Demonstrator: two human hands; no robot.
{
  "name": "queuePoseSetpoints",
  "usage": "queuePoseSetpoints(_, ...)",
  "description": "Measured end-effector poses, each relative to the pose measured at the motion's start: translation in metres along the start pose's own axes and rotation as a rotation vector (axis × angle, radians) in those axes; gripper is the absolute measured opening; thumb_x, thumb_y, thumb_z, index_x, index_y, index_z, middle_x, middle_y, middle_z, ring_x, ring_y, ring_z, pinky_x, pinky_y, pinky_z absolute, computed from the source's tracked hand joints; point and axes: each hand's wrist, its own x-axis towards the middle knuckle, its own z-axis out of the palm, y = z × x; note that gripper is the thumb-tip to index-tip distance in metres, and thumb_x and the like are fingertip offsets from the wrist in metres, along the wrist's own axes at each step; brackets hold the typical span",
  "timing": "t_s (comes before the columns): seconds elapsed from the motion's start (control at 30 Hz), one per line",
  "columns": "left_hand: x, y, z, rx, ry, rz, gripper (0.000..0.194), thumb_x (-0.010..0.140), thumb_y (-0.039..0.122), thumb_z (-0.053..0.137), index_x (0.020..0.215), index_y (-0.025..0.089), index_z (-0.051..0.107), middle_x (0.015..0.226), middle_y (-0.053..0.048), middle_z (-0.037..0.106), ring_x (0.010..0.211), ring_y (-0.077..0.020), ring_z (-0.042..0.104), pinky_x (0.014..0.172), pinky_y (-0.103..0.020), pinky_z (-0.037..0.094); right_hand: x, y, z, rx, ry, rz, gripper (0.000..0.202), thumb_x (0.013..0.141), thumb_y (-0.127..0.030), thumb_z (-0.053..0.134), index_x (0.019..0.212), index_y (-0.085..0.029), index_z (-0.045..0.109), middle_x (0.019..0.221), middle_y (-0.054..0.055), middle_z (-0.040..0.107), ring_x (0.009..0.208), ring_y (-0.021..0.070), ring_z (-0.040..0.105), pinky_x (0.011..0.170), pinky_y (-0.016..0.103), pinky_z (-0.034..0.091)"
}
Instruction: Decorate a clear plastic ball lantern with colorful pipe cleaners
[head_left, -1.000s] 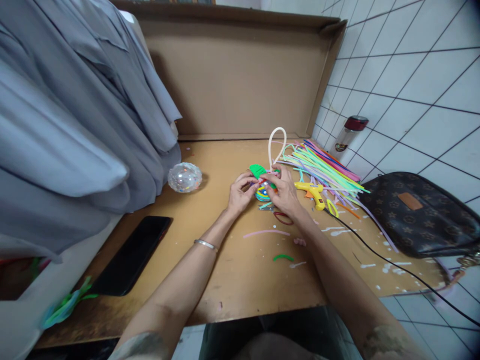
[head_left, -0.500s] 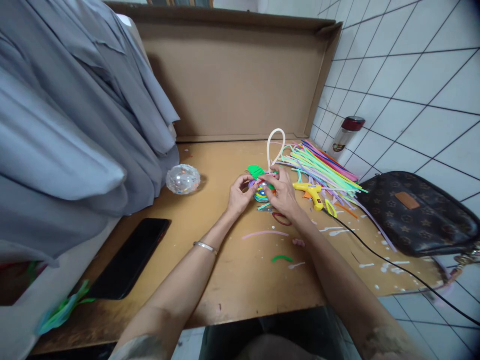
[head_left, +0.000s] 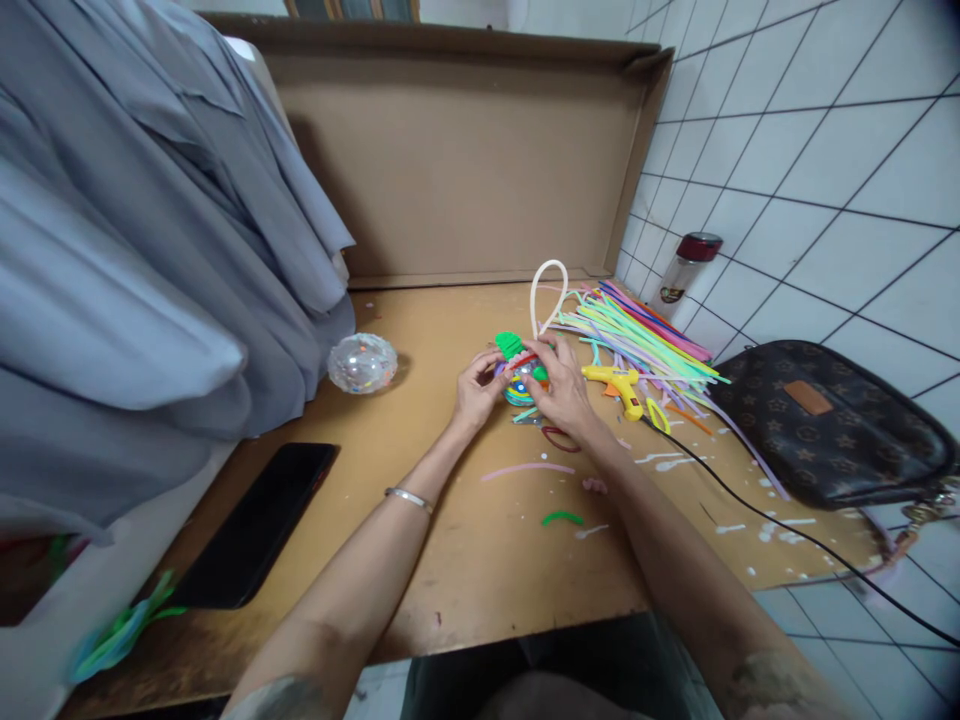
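Near the middle of the table, a small colourful round craft piece [head_left: 517,388] with bands of blue, yellow and teal sits between my hands. A green leaf-like piece [head_left: 509,345] and a white loop [head_left: 548,290] rise from it or stand just behind it. My left hand [head_left: 478,390] has its fingers closed on the craft piece's left side. Around its right and upper side curl the fingers of my right hand [head_left: 556,380]. A red or pink strip shows between the fingertips, partly covered.
Right of my hands lie a yellow glue gun [head_left: 619,384] with a black cord and many coloured pipe cleaners [head_left: 637,335]. Further right are a bottle [head_left: 682,273] and a dark bag [head_left: 832,425]. At left are a clear ball [head_left: 363,363], a phone [head_left: 255,525] and grey cloth [head_left: 150,220].
The fingers of my right hand have shifted slightly, and more of the craft piece shows between my hands. The whole view has moved a little.
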Motion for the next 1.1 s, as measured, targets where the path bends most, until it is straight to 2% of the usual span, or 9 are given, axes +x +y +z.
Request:
queuePoseSetpoints(0.3,-0.001,0.001,0.001,-0.014,-0.007,-0.016,0.040,0.066,0.046,0.081,0.094,0.020,0.072,0.117,-0.011,0.066,0.113,-0.0235,0.061,0.098,-0.038,0.049,-0.003,0.001,-0.001,-0.007,0.004,-0.009,0.039,0.087,-0.030,0.052,0.125,-0.024,0.061,0.130,0.012,0.046,0.119,0.0297,0.047,0.100,0.047,0.042)
queuePoseSetpoints(0.67,0.000,-0.001,0.001,-0.008,0.006,0.001,0.039,0.066,0.046,0.081,0.092,0.019,0.072,0.113,-0.010,0.067,0.112,-0.0235,0.061,0.097,-0.038,0.049,-0.004,-0.011,-0.007,-0.190,-0.072,-0.062,0.039,0.092,-0.024,0.047,0.127,-0.030,0.062,0.136,0.010,0.045,0.115,0.0300,0.046,0.097,0.050,0.043)
queuePoseSetpoints(1.1,0.001,-0.002,0.000,-0.037,0.002,-0.006,0.036,0.066,0.041,0.082,0.092,0.019,0.073,0.112,-0.010,0.067,0.112,-0.0228,0.060,0.101,-0.038,0.046,-0.003,-0.016,-0.011,-0.231,-0.096,-0.052,0.037,0.091,-0.021,0.047,0.124,-0.027,0.063,0.136,0.011,0.046,0.114,0.0302,0.046,0.096,0.048,0.044)
